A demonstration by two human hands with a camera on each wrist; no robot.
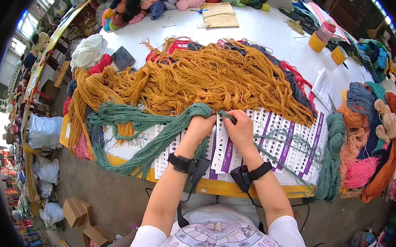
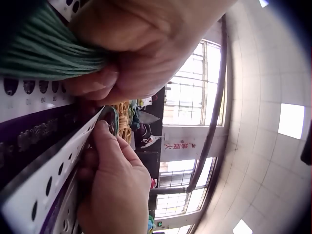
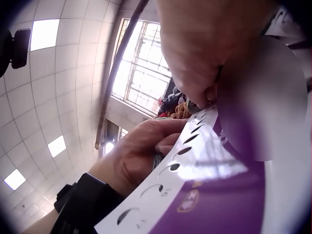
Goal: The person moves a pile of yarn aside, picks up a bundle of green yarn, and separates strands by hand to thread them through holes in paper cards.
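Observation:
A thick hank of green yarn (image 1: 160, 139) drapes over the table's front edge. My left hand (image 1: 201, 127) grips its gathered end, and the taut strands (image 2: 44, 48) fill the upper left of the left wrist view. Close beside it, my right hand (image 1: 240, 128) pinches a short green strand (image 1: 226, 116) at the top of a white and purple card (image 1: 224, 148) with punched holes along its edge. In the left wrist view the right thumb (image 2: 103, 127) lies at the card's upper end, near a thin yarn loop. The card hides part of the right fingers in the right wrist view.
A wide heap of mustard yarn (image 1: 224, 79) lies just beyond the hands. More punched cards (image 1: 293, 139) are spread at the right, crossed by loose green strands. A twisted green skein (image 1: 332, 156) hangs over the edge. Farther back are a wooden board (image 1: 220, 16) and yellow-banded jars (image 1: 321, 38).

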